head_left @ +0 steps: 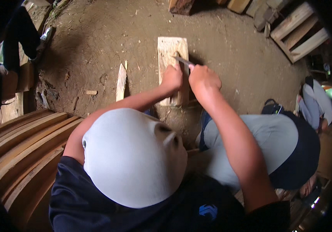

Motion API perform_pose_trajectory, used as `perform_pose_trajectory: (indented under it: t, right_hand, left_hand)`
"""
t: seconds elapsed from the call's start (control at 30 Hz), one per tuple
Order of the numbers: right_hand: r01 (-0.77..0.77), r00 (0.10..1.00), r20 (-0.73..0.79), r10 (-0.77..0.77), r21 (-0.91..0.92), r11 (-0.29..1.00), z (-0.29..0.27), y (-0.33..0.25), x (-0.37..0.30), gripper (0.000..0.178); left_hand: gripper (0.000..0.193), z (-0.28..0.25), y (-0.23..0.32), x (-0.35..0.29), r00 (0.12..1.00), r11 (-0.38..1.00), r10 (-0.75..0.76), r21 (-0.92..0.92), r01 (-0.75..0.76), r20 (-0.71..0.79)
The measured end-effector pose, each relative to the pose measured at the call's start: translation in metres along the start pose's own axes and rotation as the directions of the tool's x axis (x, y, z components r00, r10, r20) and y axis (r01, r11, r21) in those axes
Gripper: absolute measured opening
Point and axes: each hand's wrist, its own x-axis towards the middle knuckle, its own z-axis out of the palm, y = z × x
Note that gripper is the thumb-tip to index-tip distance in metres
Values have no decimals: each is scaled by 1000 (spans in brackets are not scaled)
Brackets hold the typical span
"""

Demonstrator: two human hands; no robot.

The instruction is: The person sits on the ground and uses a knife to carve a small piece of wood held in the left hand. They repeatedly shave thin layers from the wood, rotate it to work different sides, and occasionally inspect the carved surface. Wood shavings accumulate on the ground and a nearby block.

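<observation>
- Pale cloth (131, 162) bulges nearer me than my left hand (171, 78).
- My right hand (204, 79) grips a knife (184, 60).
- A wooden block (166, 52) lies under my left hand, whose pinch I can't tell.

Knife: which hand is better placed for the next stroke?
Right hand, likely: it grips the knife, blade over the wooden block; the left hand, near the blade, has no such grip.

Flat rectangular wooden block (163, 58): lies on earthen ground (231, 46). Pointed wooden strip (121, 82): lies left of block. Rectangular slatted wooden frame (302, 34): stands far right.
</observation>
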Motion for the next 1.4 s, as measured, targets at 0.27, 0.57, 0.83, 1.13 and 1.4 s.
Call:
perform_pose_trajectory:
  t: [0.27, 0.57, 0.83, 1.13, 1.4]
  right_hand:
    - [-49, 998, 41, 49, 8, 999, -8, -4, 0, 43]
    - [-42, 999, 27, 40, 94, 995, 3, -4, 5, 46]
    - [-11, 999, -37, 14, 98, 995, 15, -12, 22, 40]
    - [-60, 997, 62, 52, 135, 989, -6, 10, 44, 45]
    - [-33, 998, 61, 28, 72, 997, -7, 12, 13, 47]
  left_hand:
    - [53, 6, 13, -5, 993, 990, -120, 66, 121, -20]
    - [50, -4, 27, -15, 987, 989, -147, 23, 146, 68]
    - [50, -12, 26, -2, 974, 981, -155, -89, 172, 166]
    - [47, -11, 14, -17, 992, 994, -112, -9, 112, 54]
    - [49, -5, 6, -13, 996, 997, -74, -8, 74, 40]
